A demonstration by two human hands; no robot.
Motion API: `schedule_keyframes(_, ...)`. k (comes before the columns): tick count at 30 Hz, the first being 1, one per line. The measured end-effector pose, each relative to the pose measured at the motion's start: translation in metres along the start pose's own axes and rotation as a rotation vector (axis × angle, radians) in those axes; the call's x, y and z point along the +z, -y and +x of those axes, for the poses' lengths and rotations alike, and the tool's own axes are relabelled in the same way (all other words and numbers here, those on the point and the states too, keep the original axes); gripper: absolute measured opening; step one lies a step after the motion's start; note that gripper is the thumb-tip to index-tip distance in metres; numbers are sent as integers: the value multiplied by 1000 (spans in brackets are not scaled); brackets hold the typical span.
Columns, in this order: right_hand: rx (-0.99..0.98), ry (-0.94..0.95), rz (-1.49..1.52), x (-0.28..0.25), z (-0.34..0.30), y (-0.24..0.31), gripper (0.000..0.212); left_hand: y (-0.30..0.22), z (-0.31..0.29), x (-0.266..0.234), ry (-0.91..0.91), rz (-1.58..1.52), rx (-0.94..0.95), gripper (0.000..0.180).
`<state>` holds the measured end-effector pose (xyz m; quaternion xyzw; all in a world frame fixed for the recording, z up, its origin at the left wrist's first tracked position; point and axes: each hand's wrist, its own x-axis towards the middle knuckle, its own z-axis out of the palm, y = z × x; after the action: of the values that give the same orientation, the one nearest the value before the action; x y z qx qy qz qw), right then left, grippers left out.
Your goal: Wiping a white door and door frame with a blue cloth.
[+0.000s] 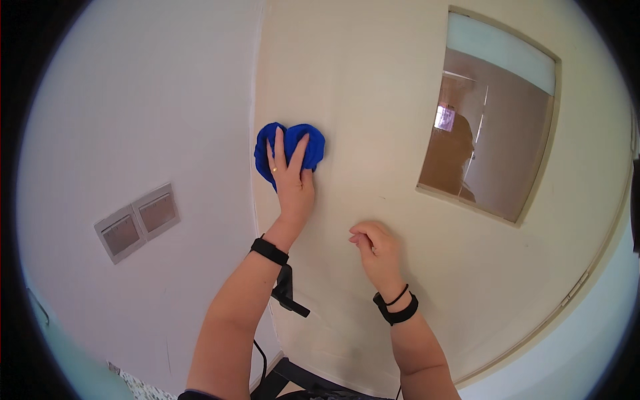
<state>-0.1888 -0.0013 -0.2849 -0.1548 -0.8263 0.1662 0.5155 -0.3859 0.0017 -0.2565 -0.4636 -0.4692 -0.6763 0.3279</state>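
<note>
Left of the frame's centre, the left hand (pixel 293 187) is spreading its grip over a blue cloth (pixel 316 139), pressing it against the cream door (pixel 367 80), so the cloth work is seemingly still going on. Lower right of centre, the right hand (pixel 381 252) is curling, fingertips pressed together, holding nothing visible. A small dark mark (pixel 382 197) is remaining mid-frame; the surface isn't showing which parts are finished.

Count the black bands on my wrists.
3: a wide band below the left hand, which is on the blue cloth; a second wide band and a thin band below the right hand.
</note>
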Motion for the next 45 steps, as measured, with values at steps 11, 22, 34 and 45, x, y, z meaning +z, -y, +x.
schedule_keyframes(11, 36, 50, 21, -10, -2, 3, 10, -7, 88, 22, -149, 234, 100, 55)
schedule_keyframes(22, 18, 44, 36, -2, -4, 0, 13, 12, 135, 13, -164, 225, 84, 49)
schedule_keyframes(34, 38, 52, 91, 16, -4, -1, 15, 31, -23, -11, -31, 206, -85, 53)
schedule_keyframes(45, 33, 120, 31, 8, -6, 0, 17, 31, 38, -3, -158, 110, -73, 56)
